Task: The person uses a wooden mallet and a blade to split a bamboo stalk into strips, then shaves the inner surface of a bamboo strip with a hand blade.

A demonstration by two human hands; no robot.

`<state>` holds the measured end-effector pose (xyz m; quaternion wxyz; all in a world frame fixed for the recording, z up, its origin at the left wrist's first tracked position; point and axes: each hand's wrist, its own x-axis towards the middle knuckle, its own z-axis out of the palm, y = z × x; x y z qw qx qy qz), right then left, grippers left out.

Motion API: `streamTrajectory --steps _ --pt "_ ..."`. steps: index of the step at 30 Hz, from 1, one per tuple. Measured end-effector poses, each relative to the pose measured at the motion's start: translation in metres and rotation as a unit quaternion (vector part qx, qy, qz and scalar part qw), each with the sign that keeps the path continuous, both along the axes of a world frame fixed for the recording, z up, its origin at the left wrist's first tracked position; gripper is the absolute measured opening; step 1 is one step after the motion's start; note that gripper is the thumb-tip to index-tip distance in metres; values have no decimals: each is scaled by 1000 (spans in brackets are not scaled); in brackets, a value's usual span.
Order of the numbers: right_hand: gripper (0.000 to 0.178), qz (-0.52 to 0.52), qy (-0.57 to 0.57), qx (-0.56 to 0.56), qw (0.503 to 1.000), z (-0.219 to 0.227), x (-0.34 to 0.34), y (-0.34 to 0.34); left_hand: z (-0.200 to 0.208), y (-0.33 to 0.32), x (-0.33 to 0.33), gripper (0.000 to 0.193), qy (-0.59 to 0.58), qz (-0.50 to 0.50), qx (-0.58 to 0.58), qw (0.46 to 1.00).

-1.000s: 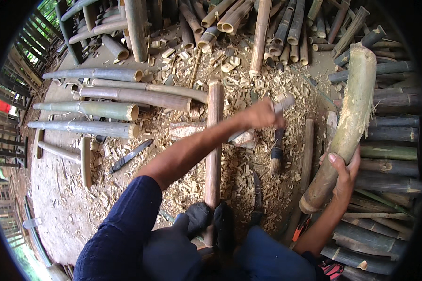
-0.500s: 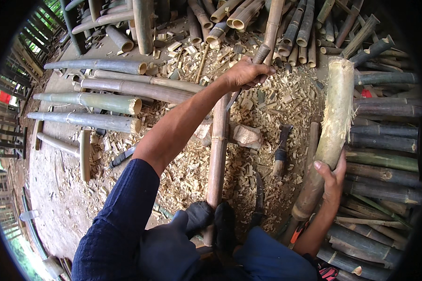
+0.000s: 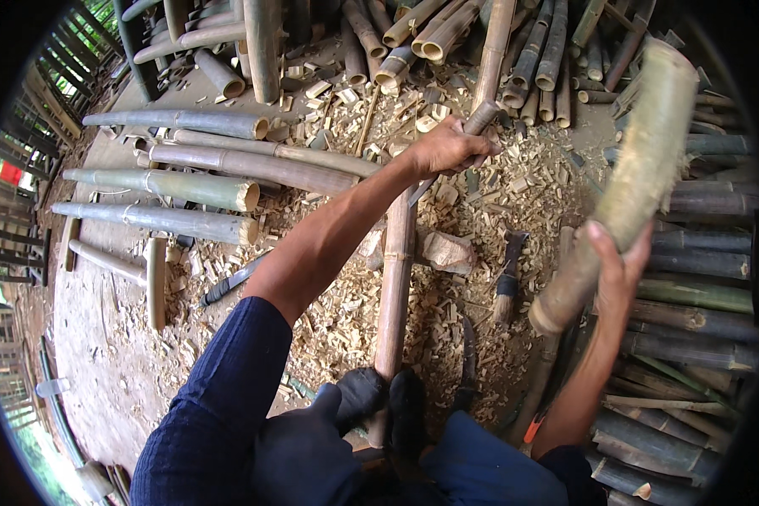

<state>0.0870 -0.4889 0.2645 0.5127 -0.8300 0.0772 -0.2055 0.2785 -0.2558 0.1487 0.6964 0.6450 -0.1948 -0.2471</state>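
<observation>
My left hand (image 3: 451, 150) is closed round the brown handle of a bladed tool (image 3: 481, 119). Its narrow blade slants down beside an upright-running bamboo pole (image 3: 394, 295), whose near end lies between my feet; whether the blade touches it I cannot tell. On the right, my right hand (image 3: 620, 261) grips a thick bamboo club (image 3: 641, 152) around its lower part. The club is tilted, blurred by motion, and its pale upper surface is frayed. Under the pole sits a block of wood (image 3: 447, 251).
Wood chips (image 3: 346, 320) cover the ground. A knife (image 3: 236, 278) lies at left, a brush-ended tool (image 3: 506, 282) and a curved blade (image 3: 468, 354) at right. Bamboo poles (image 3: 169, 187) lie at left; stacked bamboo (image 3: 691, 291) lines the right side, and cut tubes (image 3: 447, 34) are heaped at the back.
My right hand has lifted the bamboo club up and to the right. The left hand with the bladed tool has dropped slightly in the view.
</observation>
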Motion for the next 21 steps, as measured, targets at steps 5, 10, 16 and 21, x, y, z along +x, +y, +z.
streamTrajectory --steps 5,10,16,21 --pt "95 109 100 -212 966 -11 23 4 -10 10 3 32 10 -52 -52 997" --pt "99 53 94 -118 987 1 19 16 -10 9 3 29 8 -44 39 998" --pt "99 111 136 -151 973 -32 12 9 -20 -9 1 26 -23 -25 12 999" --pt "98 -25 158 -4 987 -56 -23 0 -23 -66 -7 19 -59 -58 287 954"
